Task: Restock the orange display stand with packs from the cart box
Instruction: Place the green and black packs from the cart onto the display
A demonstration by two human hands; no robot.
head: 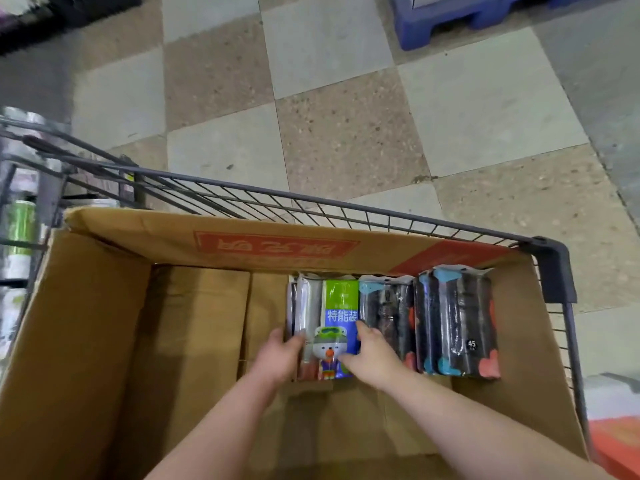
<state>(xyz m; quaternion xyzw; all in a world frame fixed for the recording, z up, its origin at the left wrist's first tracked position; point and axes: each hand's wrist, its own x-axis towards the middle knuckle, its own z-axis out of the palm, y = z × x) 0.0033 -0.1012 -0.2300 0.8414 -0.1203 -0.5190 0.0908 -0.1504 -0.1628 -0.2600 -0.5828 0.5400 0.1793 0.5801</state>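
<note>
Your left hand [278, 355] has its fingers curled round the near left edge of a silver pack [306, 306]. Your right hand [372, 360] grips the green-and-blue pack [341, 306] touching it on the right: the thumb lies across the pack's face and the fingers go down its right side. The two packs are held between your hands.

Legible writing: the green-and-blue pack reads "特能装" in white, above a cartoon bear wearing goggles. Just right of your right hand stand two black packs with teal and red hearts, one [386, 313] touching the green-and-blue pack and the other [457, 317] carrying a round "45" mark.

All the packs stand in one row against the far wall of the cardboard box [86, 323], toward its right end. The box's far flap bears a red panel with large characters, upside down from your position and not readable.

The box sits inside a grey wire cart [346, 206] on a checkered tile floor [346, 133]. A blue pallet [450, 19] lies at the far right. An orange-red surface [616, 441] shows at the lower right edge, too blurred to identify.
</note>
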